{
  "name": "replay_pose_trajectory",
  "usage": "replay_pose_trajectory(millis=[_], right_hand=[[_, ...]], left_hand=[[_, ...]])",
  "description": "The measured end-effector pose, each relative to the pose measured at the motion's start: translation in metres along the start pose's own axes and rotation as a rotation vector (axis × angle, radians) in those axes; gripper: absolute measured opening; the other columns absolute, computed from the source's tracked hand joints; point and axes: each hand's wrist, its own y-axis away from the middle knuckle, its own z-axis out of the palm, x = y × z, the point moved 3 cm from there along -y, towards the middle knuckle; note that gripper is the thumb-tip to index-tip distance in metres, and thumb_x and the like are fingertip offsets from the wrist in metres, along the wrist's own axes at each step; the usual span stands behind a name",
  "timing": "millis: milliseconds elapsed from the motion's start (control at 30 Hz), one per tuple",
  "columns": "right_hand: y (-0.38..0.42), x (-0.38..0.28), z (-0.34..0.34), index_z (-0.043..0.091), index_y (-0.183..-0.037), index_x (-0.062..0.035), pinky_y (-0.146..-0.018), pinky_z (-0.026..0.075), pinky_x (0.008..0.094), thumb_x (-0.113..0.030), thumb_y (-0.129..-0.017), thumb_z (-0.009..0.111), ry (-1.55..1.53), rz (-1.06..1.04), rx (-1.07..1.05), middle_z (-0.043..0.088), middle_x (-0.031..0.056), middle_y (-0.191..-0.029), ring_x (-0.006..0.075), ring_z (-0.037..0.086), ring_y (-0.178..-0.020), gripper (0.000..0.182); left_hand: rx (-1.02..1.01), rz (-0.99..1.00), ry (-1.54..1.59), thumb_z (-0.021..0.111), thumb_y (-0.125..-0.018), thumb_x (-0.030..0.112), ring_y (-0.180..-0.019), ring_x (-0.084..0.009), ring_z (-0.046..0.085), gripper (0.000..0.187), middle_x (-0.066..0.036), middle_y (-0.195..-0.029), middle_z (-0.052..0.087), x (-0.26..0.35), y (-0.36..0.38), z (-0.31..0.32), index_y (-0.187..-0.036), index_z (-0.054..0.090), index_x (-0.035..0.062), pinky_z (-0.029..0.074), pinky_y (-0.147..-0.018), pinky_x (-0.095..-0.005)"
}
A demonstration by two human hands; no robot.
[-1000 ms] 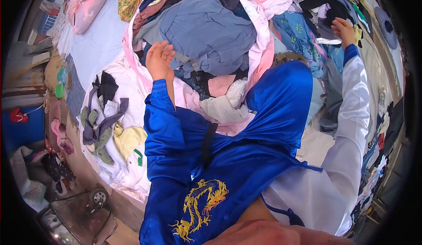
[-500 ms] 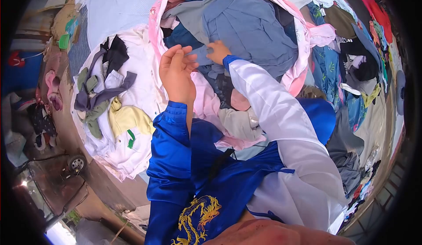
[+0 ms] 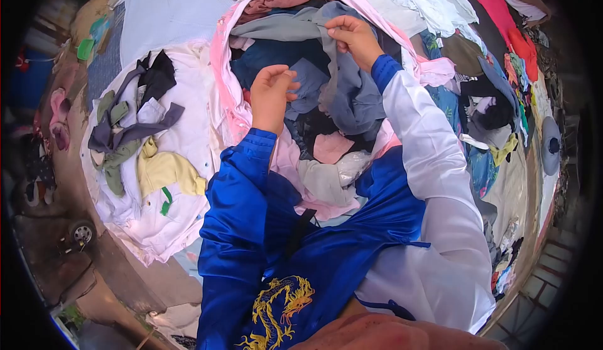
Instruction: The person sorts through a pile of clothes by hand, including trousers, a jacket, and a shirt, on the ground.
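In front of me lies a heap of clothes inside a pink-edged cloth (image 3: 221, 54). My right hand (image 3: 356, 41) pinches the edge of a grey-blue garment (image 3: 355, 95), which hangs down in folds from the fingers. My left hand (image 3: 270, 98) hovers over the left part of the heap with loosely curled fingers and nothing visible in them. Beneath it are dark blue cloth (image 3: 270, 61) and a blue-grey piece (image 3: 308, 86). Closer to me lie a pink piece (image 3: 331, 147) and a light grey garment (image 3: 323, 179).
On the left, a white sheet (image 3: 188, 218) bears a yellow garment (image 3: 164, 169), a dark strip of cloth (image 3: 160, 122) and green pieces. More clothes, among them a black garment (image 3: 496, 95) and white items (image 3: 433, 4), lie to the right. A wheel (image 3: 82, 232) shows at lower left.
My right hand has moved up and to the right, lifting the grey-blue garment's edge and uncovering darker cloth beneath. My left hand has shifted slightly and its fingers have curled more.
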Motion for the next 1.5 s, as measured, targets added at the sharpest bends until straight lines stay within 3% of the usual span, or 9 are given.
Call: replay_pose_trajectory(millis=[300, 500, 700, 800, 1033, 1067, 1167, 1367, 1500], right_hand=[[0.109, -0.192, 0.040, 0.063, -0.122, -0.0019, -0.065, 0.050, 0.0256, -0.009, -0.089, 0.065, -0.190, -0.447, -0.132, 0.066, 0.0050, -0.092, 0.0136, 0.062, -0.076, 0.034], [0.154, -0.275, 0.042, 0.051, -0.135, 0.0030, -0.067, 0.052, 0.0260, 0.008, -0.083, 0.053, -0.200, -0.652, -0.072, 0.068, 0.0142, -0.099, 0.0198, 0.068, -0.079, 0.052], [0.142, -0.327, -0.034, 0.057, -0.132, -0.0021, -0.066, 0.050, 0.0286, 0.004, -0.078, 0.054, 0.555, -0.852, 0.357, 0.069, 0.0139, -0.088, 0.0228, 0.066, -0.071, 0.054], [0.161, -0.337, -0.032, 0.065, -0.118, -0.0080, -0.069, 0.051, 0.0370, -0.003, -0.078, 0.058, 1.416, -1.361, 0.636, 0.067, 0.0148, -0.080, 0.0324, 0.065, -0.074, 0.041], [0.134, -0.337, -0.055, 0.069, -0.079, -0.0058, -0.074, 0.050, 0.0485, -0.020, -0.078, 0.060, 1.656, -0.680, 0.747, 0.065, 0.0187, -0.080, 0.0372, 0.064, -0.085, 0.017], [0.133, -0.334, -0.060, 0.069, -0.078, -0.0041, -0.073, 0.050, 0.0498, -0.021, -0.080, 0.058, 1.631, -1.065, 0.800, 0.066, 0.0228, -0.079, 0.0395, 0.065, -0.081, 0.021], [0.133, -0.345, -0.063, 0.069, -0.081, -0.0017, -0.074, 0.051, 0.0501, -0.023, -0.083, 0.054, 1.516, -0.722, 0.727, 0.066, 0.0247, -0.081, 0.0414, 0.065, -0.080, 0.026], [0.151, -0.347, -0.067, 0.066, -0.091, -0.0007, -0.074, 0.051, 0.0472, -0.017, -0.085, 0.051, 1.443, -0.838, 0.445, 0.067, 0.0237, -0.085, 0.0393, 0.066, -0.079, 0.023], [0.155, -0.340, -0.067, 0.067, -0.090, -0.0018, -0.068, 0.053, 0.0398, -0.007, -0.085, 0.051, 0.424, -0.402, 0.198, 0.070, 0.0125, -0.085, 0.0267, 0.068, -0.076, 0.018]], left_hand=[[-0.507, 0.399, -0.236, 0.081, -0.077, 0.036, -0.119, -0.0315, 0.054, 0.073, -0.020, -0.124, 0.056, -0.026, 0.068, 0.104, -0.130, 0.050, -0.0020, 0.044, -0.099, -0.0391], [-0.314, 0.632, -0.421, 0.070, -0.085, 0.019, -0.091, -0.0322, 0.062, 0.024, -0.015, -0.096, 0.064, 0.002, 0.097, 0.114, -0.094, 0.065, -0.0027, 0.047, -0.081, -0.0356], [-0.156, 0.653, -0.357, 0.053, -0.101, 0.021, -0.073, -0.0092, 0.049, 0.022, -0.004, -0.076, 0.056, 0.074, 0.088, 0.060, -0.095, 0.057, 0.0002, 0.043, -0.067, -0.0265], [0.074, 0.761, -0.388, 0.052, -0.102, 0.021, -0.070, -0.0079, 0.048, 0.022, -0.001, -0.076, 0.056, 0.148, 0.065, 0.026, -0.093, 0.056, 0.0004, 0.042, -0.064, -0.0249], [0.265, 1.184, -0.840, 0.060, -0.095, 0.028, -0.071, -0.0213, 0.061, 0.027, -0.013, -0.077, 0.065, 0.293, 0.028, 0.028, -0.096, 0.065, 0.0012, 0.047, -0.068, -0.0337], [0.284, 1.183, -0.873, 0.060, -0.095, 0.029, -0.072, -0.0210, 0.061, 0.028, -0.013, -0.077, 0.065, 0.305, 0.031, 0.028, -0.097, 0.066, 0.0013, 0.048, -0.068, -0.0336], [0.310, 1.147, -0.968, 0.061, -0.094, 0.031, -0.072, -0.0203, 0.062, 0.030, -0.013, -0.077, 0.065, 0.329, 0.043, 0.031, -0.098, 0.067, 0.0016, 0.048, -0.069, -0.0335], [0.183, 1.049, -1.090, 0.059, -0.095, 0.027, -0.069, -0.0151, 0.057, 0.029, -0.007, -0.074, 0.065, 0.320, 0.093, 0.033, -0.097, 0.066, -0.0009, 0.045, -0.066, -0.0297], [-0.168, 0.351, -0.357, 0.053, -0.100, 0.022, -0.083, -0.0119, 0.064, 0.028, -0.007, -0.094, 0.068, 0.308, 0.085, 0.034, -0.110, 0.063, -0.0020, 0.050, -0.074, -0.0256]])
